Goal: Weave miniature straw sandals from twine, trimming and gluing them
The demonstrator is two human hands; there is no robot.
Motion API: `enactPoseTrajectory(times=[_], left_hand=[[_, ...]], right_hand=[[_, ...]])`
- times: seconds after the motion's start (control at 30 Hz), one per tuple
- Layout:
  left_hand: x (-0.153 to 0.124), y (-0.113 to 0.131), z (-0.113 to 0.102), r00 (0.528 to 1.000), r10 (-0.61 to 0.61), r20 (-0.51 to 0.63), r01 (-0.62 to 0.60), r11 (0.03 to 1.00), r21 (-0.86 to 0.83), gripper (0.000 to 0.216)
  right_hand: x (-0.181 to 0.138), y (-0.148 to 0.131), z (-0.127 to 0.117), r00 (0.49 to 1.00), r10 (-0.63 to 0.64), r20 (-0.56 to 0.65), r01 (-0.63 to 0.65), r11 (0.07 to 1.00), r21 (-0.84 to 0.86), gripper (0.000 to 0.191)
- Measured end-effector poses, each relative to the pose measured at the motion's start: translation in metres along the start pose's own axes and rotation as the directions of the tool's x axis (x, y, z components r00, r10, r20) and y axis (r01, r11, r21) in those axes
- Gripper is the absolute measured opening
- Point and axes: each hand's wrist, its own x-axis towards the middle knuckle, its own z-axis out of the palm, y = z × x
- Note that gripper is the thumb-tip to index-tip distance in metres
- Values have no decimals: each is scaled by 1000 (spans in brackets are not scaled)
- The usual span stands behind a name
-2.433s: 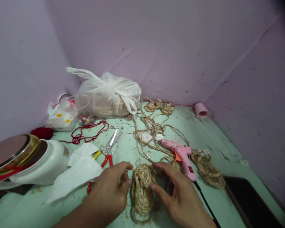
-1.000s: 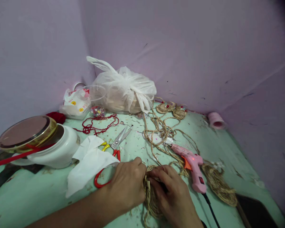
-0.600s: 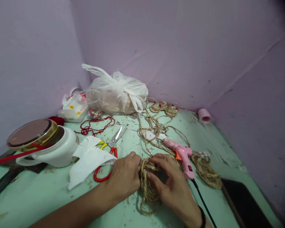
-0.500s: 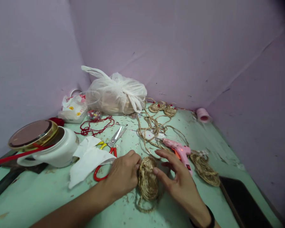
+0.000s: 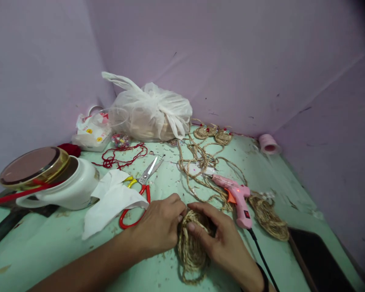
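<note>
A small oval slipper-like piece of coiled jute rope (image 5: 191, 249) stands at the front of the table, with a loop of rope at its near end. My left hand (image 5: 164, 221) is closed, its curled fingers pinching the piece's upper left edge; the fingertips are partly hidden. From the right, my right hand (image 5: 220, 237) grips the same piece, thumb on top and fingers round its far side. Just beyond lies a pink glue gun (image 5: 235, 196) with a lit orange light, close to a tangle of jute rope (image 5: 200, 162).
Red-handled scissors (image 5: 144, 184) and white paper (image 5: 109, 202) lie left, near a white mug (image 5: 82, 182). A plastic bag (image 5: 153, 109) stands behind. On the right are another jute piece (image 5: 269, 219), a phone (image 5: 319, 259) and a pink ribbon roll (image 5: 269, 144).
My right hand has closed in from the right; its thumb and fingers now wrap the jute piece. My left hand stays at the piece's left edge. The view has shifted slightly.
</note>
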Motion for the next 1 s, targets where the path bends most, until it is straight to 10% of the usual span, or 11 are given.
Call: enactPoseTrajectory(times=[0.13, 0.27, 0.5, 0.67, 0.77, 1.0], left_hand=[[-2, 7, -6, 982, -165, -89, 157, 983, -91, 18], [-10, 19, -4, 910, -406, 78, 413, 881, -231, 13], [-11, 19, 10, 885, -446, 135, 458, 782, -422, 14], [-7, 14, 8, 860, -490, 145, 495, 729, -472, 8], [-6, 14, 7, 847, -514, 133, 508, 711, -486, 4], [-4, 11, 8, 851, -478, 215, 509, 654, -560, 3]], right_hand=[[1, 3, 3, 996, 86, -19, -86, 996, 20, 23], [1, 0, 2, 991, 132, -14, -132, 991, 35, 18], [-1, -6, 3, 984, 180, -13, -174, 964, 201, 14], [-8, -13, -7, 939, -186, -291, 149, 978, -145, 25], [-17, -19, -7, 906, -371, -206, 270, 879, -393, 9], [-28, -22, 18, 987, -160, -32, 119, 841, -528, 17]])
